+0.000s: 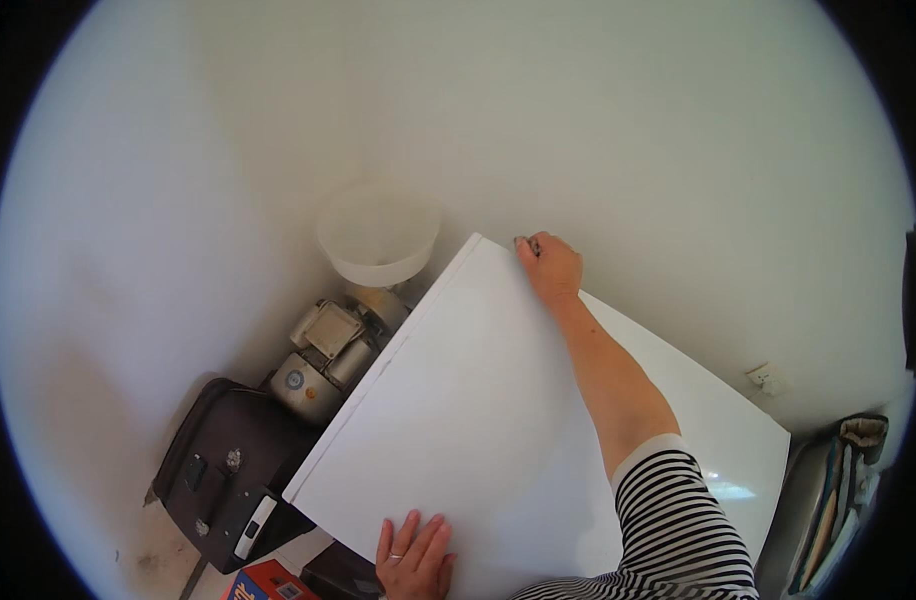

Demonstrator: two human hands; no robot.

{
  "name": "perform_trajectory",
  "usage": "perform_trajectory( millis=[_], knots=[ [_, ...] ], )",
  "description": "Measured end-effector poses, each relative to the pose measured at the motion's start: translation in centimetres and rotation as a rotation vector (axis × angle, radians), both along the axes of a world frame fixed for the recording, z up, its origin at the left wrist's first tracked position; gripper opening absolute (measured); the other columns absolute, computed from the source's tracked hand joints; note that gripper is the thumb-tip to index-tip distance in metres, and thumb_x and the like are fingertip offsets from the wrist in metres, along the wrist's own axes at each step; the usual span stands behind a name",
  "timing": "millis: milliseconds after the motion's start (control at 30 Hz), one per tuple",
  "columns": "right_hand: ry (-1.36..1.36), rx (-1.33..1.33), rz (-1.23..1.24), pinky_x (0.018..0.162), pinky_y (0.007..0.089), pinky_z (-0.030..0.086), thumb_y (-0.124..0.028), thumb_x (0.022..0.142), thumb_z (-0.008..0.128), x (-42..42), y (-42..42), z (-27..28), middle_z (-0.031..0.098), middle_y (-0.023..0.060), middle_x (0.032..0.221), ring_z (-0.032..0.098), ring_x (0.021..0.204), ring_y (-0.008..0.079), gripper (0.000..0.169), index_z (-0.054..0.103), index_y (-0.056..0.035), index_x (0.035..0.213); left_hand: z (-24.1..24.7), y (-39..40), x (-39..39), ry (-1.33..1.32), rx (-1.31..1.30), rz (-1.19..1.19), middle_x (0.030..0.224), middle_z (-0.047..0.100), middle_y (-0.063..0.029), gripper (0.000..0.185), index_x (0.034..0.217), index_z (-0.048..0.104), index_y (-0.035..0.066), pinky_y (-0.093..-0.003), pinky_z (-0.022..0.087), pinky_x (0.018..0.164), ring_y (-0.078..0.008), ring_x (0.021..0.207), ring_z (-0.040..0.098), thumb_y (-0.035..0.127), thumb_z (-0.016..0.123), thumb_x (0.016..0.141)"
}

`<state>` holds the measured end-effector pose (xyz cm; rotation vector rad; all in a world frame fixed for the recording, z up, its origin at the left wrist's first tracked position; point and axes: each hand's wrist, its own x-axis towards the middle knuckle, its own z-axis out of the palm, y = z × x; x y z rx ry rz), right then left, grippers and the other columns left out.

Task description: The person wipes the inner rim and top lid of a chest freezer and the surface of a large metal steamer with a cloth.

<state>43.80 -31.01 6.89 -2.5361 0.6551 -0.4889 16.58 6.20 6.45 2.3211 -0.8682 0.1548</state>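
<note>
A glossy white flat top [473, 390] of a large box-like unit spreads before me, set at an angle to the wall. My right hand [557, 264] is at its far edge, close to the wall, with the arm stretched across the top. The fingers are closed around a small crumpled grey thing [534, 246], perhaps a cloth; most of it is hidden in the hand. Near the front left edge, my left hand [414, 559] lies palm down on the white top. Its fingers are a little apart and hold nothing.
Left of the white top stands a motor-driven machine [330, 345] with a translucent plastic basin [379, 236] above it. A dark suitcase [225, 465] and a red box [267, 581] sit lower left. At right are a wall socket [764, 377] and upright flat items [825, 510].
</note>
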Motion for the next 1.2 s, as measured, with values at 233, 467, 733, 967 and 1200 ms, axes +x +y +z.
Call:
perform_trajectory(
  millis=[233,467,733,967,1200],
  knots=[
    [-0.148,-0.378,-0.038,0.078,0.0436,0.043,-0.042,0.090,0.058,4.8,7.2,-1.7,0.065,0.0051,0.092,0.061,0.091,0.0275,0.030,0.066,-0.0129,0.095,0.6,0.1,0.1,0.056,0.051,0.004,0.127,0.062,-0.0084,0.048,0.125,0.059,0.007,-0.0540,0.028,0.111,-0.0314,0.127,0.050,0.017,0.069,0.079],
    [-0.213,-0.461,0.280,0.076,0.0448,0.043,-0.036,0.085,0.064,2.6,11.8,-2.7,0.065,0.0055,0.088,0.061,0.089,0.0278,0.023,0.069,-0.0142,0.087,0.0,0.1,-0.4,-0.001,-0.055,0.064,0.120,0.066,-0.0040,0.041,0.121,0.064,0.012,-0.0498,0.035,0.107,-0.0262,0.123,0.056,0.013,0.071,0.080],
    [0.081,-0.278,1.161,0.071,0.0440,0.045,-0.048,0.083,0.058,-7.4,31.8,0.4,0.065,0.0091,0.074,0.064,0.076,0.0287,0.036,0.069,-0.0136,0.077,-1.6,0.7,-1.1,-0.190,-0.220,0.141,0.093,0.066,0.0005,0.043,0.117,0.065,0.011,-0.0340,0.047,0.076,-0.0159,0.085,0.061,0.006,0.068,0.074],
    [0.508,-0.567,0.841,0.069,0.0447,0.051,-0.044,0.076,0.058,0.4,24.2,0.0,0.071,0.0073,0.093,0.068,0.092,0.0275,0.035,0.074,-0.0165,0.092,-1.0,0.4,-1.1,-0.087,-0.155,0.172,0.088,0.065,0.0040,0.040,0.114,0.066,0.013,-0.0320,0.040,0.071,-0.0147,0.079,0.059,0.006,0.069,0.075],
    [0.819,-0.827,0.481,0.079,0.0449,0.048,-0.041,0.081,0.056,5.6,18.4,1.4,0.070,0.0099,0.084,0.066,0.087,0.0270,0.033,0.073,-0.0128,0.088,-1.6,0.6,-1.3,-0.079,-0.209,0.158,0.088,0.064,0.0064,0.036,0.112,0.067,0.013,-0.0300,0.039,0.069,-0.0116,0.079,0.058,0.009,0.067,0.076]
  ],
)
